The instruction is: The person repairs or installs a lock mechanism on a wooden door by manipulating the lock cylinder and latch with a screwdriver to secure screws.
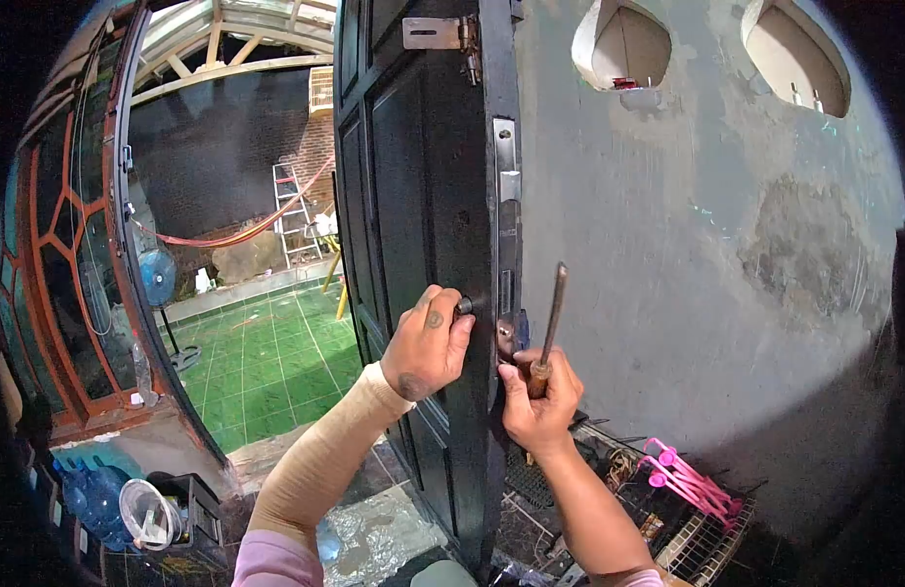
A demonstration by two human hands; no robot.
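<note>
A dark panelled door (398, 166) stands open in front of me, its edge towards me. Set into that edge is a long metal lock plate (509, 210). My left hand (425, 342) is closed at the door's face, fingers curled around a small round black part (463, 305) that looks like a lock cylinder or knob. On the other side of the edge, my right hand (545, 406) grips a screwdriver (555, 318) by its handle, shaft pointing up. Its thumb and fingers are close to the lower end of the lock plate.
A metal hasp (437, 33) is fixed high on the door. Right of it rises a grey wall (648, 225). Pink hangers (687, 479) and a wire rack (706, 543) lie low right. Blue bottles (95, 499) and a black crate (200, 504) stand low left, below the green-tiled floor (266, 367).
</note>
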